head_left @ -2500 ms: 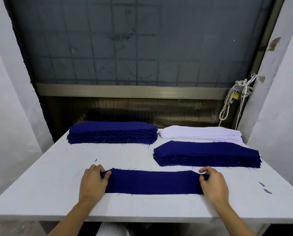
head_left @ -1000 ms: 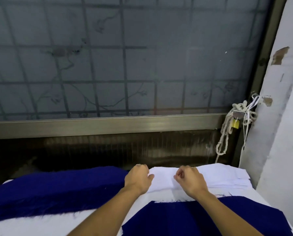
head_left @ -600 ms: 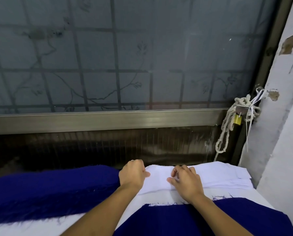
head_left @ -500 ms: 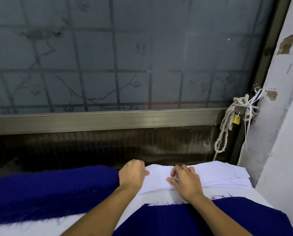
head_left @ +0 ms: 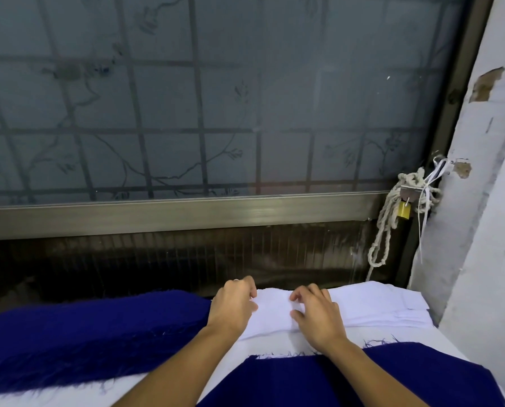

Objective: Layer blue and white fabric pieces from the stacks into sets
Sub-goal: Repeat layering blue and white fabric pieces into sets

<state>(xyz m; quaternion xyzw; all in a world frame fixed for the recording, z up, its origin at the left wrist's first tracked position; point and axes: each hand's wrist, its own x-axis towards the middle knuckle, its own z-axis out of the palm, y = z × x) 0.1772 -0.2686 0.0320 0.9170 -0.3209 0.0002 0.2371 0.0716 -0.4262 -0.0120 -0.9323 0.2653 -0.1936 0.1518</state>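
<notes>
- Three piles of cloth lie on the white counter (head_left: 277, 343): two blue, one white. Two bare hands are in view.
- The white stack (head_left: 377, 308) sits at the far right of the counter, just below the window. It is made of thin, flat, pale sheets, with the edges stepped slightly at its right end.
- Its long axis runs left to right, along the far edge of the counter.
- One blue stack (head_left: 83, 333) lies to the left, its right end touching the white stack. It is thick, deep blue and frayed along its near edge.
- The second blue stack (head_left: 348, 377) lies nearer, on the right, with loose threads on its far edge. Both forearms cross over it.
- The left hand (head_left: 233, 306) has its fingers curled over the far left end of the top white piece (head_left: 274, 314), thumb on top, pinching it.
- The right hand (head_left: 315, 317) is just to the right, fingertips bent down and thumb drawn in, nipping the same piece.
- At the far right, one rope (head_left: 387, 218) and one yellow padlock (head_left: 404, 211) hang on the window frame.
</notes>
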